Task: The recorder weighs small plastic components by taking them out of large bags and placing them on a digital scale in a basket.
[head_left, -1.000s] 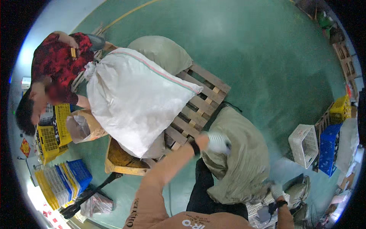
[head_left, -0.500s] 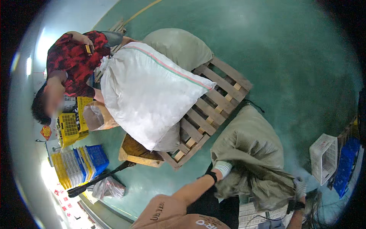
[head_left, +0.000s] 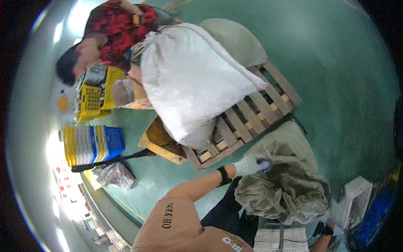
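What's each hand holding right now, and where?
Left hand grips the olive sack at its bunched upper edge. Right hand sits at the frame's edge; its hold cannot be told.

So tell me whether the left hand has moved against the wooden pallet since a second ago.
Yes. The gloved left hand was by the wooden pallet's near edge; it has drawn back toward the person onto the grey-green sack.

Upper centre: large white sack (head_left: 193, 75) lay on a wooden pallet (head_left: 252, 117). Upper left: a person in a red patterned shirt (head_left: 113, 29) bent beside yellow crates (head_left: 94, 94). Left: stacked blue and yellow crates (head_left: 90, 143) stood on the green floor (head_left: 344, 71).
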A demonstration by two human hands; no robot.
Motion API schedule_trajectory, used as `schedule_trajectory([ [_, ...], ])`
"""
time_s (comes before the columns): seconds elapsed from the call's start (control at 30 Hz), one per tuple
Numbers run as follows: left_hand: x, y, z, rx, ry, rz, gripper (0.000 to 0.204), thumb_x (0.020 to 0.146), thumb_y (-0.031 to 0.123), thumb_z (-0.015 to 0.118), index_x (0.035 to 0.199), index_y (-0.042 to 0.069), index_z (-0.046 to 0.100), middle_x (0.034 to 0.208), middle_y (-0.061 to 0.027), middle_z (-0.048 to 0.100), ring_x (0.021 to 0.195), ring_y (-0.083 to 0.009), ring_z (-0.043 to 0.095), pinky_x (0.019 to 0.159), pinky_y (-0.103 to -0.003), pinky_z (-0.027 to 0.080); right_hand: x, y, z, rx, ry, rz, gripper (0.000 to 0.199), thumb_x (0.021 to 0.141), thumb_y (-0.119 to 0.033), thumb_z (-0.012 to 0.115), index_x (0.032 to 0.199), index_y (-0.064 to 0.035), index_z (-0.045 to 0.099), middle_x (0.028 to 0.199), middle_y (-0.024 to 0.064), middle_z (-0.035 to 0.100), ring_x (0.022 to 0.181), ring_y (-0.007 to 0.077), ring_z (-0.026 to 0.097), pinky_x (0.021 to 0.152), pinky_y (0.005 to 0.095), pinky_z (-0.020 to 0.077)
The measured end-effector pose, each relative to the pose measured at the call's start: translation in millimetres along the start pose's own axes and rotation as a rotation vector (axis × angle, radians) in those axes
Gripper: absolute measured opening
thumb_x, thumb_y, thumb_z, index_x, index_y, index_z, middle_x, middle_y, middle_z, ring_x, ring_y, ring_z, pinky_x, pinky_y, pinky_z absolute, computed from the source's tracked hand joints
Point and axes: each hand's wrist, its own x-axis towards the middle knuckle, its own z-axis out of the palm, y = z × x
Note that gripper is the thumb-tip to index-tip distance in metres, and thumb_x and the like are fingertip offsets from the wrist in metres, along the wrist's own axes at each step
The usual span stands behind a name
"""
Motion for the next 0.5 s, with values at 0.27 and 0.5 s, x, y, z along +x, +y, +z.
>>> schedule_trajectory([
  [0.27, -114, -12, -262, 0.902, 1.237, -0.015, 0.049, 0.085, 0.020, 0.062, 0.132, 0.007, 0.057, 0.134, -0.0186, 0.055, 0.123, -0.0376, 0.050, 0.107, -0.048, 0.037, -85, -122, 89, 0.415, -0.167, -0.010, 0.039, 0.089, -0.010, 0.061, 0.124, 0.0049, 0.058, 0.122, 0.0172, 0.063, 0.111, 0.0285, 0.059, 0.100, 0.0390, 0.0453],
  [0.5, -101, -24, -349, 0.919, 1.372, 0.012, 0.069, 0.074, 0.027, 0.070, 0.137, 0.008, 0.048, 0.147, -0.0160, 0.041, 0.136, -0.0367, 0.035, 0.112, -0.051, 0.028, -214, -168, 163, -0.202, -0.511, -0.051, 0.032, 0.089, -0.001, 0.058, 0.120, 0.0042, 0.060, 0.117, 0.0163, 0.065, 0.107, 0.0252, 0.061, 0.097, 0.0355, 0.0472],
])
